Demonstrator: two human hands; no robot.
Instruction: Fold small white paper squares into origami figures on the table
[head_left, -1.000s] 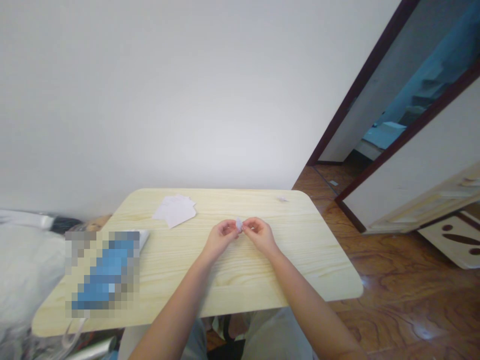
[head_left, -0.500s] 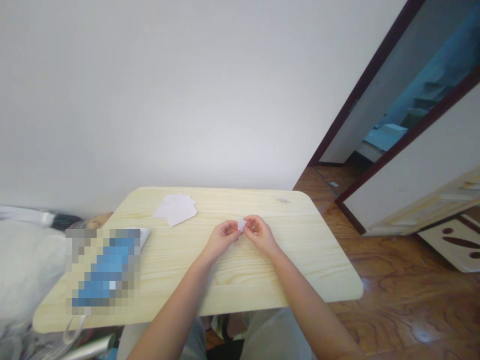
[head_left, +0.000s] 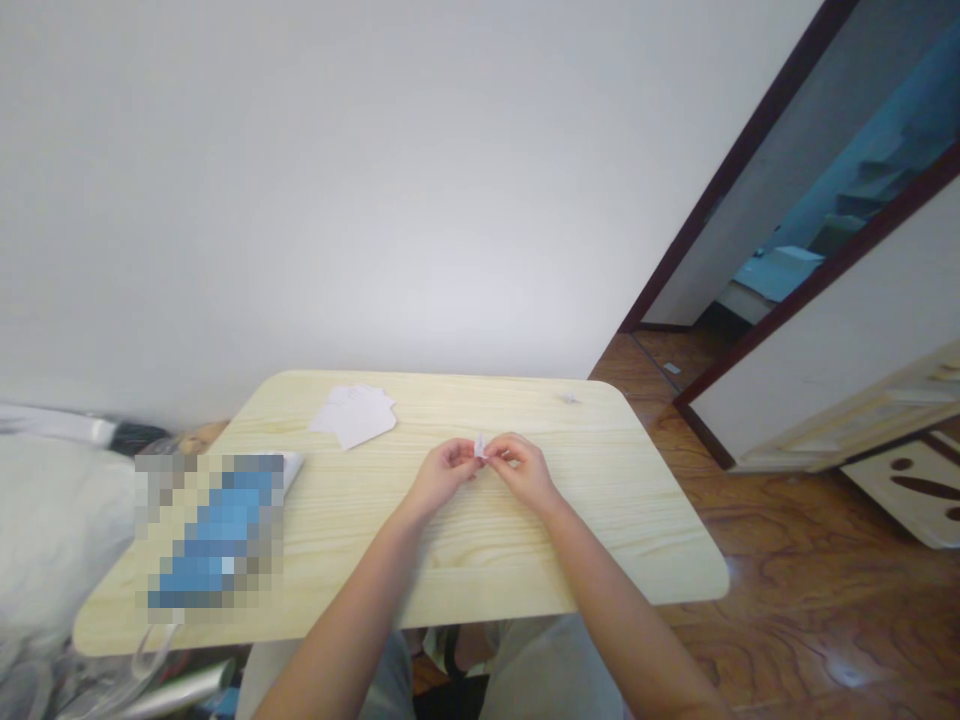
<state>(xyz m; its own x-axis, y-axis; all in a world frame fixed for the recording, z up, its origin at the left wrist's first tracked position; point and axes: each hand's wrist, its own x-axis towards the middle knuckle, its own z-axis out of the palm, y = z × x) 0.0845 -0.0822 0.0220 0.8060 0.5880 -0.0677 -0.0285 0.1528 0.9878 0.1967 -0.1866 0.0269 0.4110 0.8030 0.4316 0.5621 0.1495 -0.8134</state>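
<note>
Two fingertip pinches: my left hand (head_left: 442, 478) and right hand (head_left: 525, 473) hold a small paper piece (head_left: 479, 448) between them, over the table (head_left: 600, 520). Paper sheets (head_left: 352, 416) lie up left, any marks too faint to read. Blue packet (head_left: 217, 530) nearer left edge, label pixelated, unreadable.

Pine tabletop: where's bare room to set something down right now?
Bare wood lies right of the right hand, toward the pine table's near corner, and between the white paper sheets and the small pale scrap. Crowded: the left side around the pixelated blue item, and the centre, where the left hand and right hand pinch a small white paper.
</note>
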